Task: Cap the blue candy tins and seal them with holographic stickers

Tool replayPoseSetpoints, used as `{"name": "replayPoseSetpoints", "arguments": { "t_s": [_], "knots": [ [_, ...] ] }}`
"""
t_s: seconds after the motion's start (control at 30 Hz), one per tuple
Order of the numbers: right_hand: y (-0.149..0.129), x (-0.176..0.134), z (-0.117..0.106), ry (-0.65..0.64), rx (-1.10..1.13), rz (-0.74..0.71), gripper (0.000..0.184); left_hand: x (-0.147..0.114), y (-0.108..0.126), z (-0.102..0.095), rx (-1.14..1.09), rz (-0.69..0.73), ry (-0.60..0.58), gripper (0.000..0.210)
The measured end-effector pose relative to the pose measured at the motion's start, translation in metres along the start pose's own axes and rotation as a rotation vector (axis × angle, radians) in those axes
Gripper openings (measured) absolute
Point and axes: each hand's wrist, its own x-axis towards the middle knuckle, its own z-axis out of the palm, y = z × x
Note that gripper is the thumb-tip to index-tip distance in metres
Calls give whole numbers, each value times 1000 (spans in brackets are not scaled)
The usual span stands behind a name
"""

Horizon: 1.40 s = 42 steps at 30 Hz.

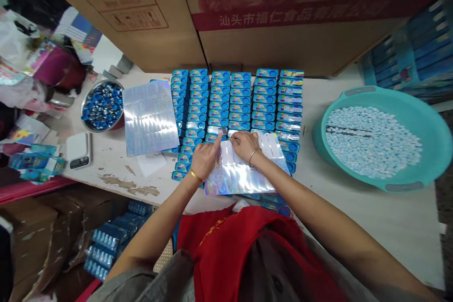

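Rows of small blue tins stand on the white table, several columns side by side. A shiny holographic sticker sheet lies across the near tins, with pale bare strips where stickers have been peeled off. My left hand rests at its left edge, index finger stretched out to a silvery sticker on a tin. Beside it, my right hand is closed in a pinch over a silvery strip sticker at a tin; the fingers partly hide it. Another holographic sheet covers tins on the left.
A turquoise tub of pale tablets stands at right. To the left are a metal bowl with blue-and-silver pieces and a white scale. Large cardboard boxes wall off the back. Packed blue goods sit below the table.
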Motion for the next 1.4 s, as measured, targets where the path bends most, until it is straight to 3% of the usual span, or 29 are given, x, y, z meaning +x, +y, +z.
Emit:
{"name": "replayPoseSetpoints", "arguments": {
  "t_s": [0.17,0.3,0.4,0.47,0.53,0.63,0.8,1.07,1.23,1.4],
  "knots": [
    [-3,5,19,9,9,-9,23,-28,7,-20,-142,-36,108,54],
    [-8,1,29,44,35,-64,25,-36,21,-52,-533,-308,393,60],
    [-10,-17,21,198,313,-177,39,-26,33,-65,-974,-527,549,65],
    [-9,-36,9,255,614,-195,53,-15,42,-65,-1185,-606,563,66],
    [-5,-57,-3,208,832,-129,58,-3,52,-61,-1299,-637,536,66],
    [7,-84,-15,169,954,38,43,11,71,-48,-1378,-643,465,64],
    [50,-109,-33,299,928,169,32,32,109,-11,-1353,-591,307,63],
    [140,-114,-61,444,326,263,28,84,167,45,-893,-440,164,69],
    [164,-98,-59,442,126,294,25,107,179,63,-731,-397,162,72],
    [174,-77,-53,421,167,329,22,122,178,77,-606,-391,167,72]
  ]
}}
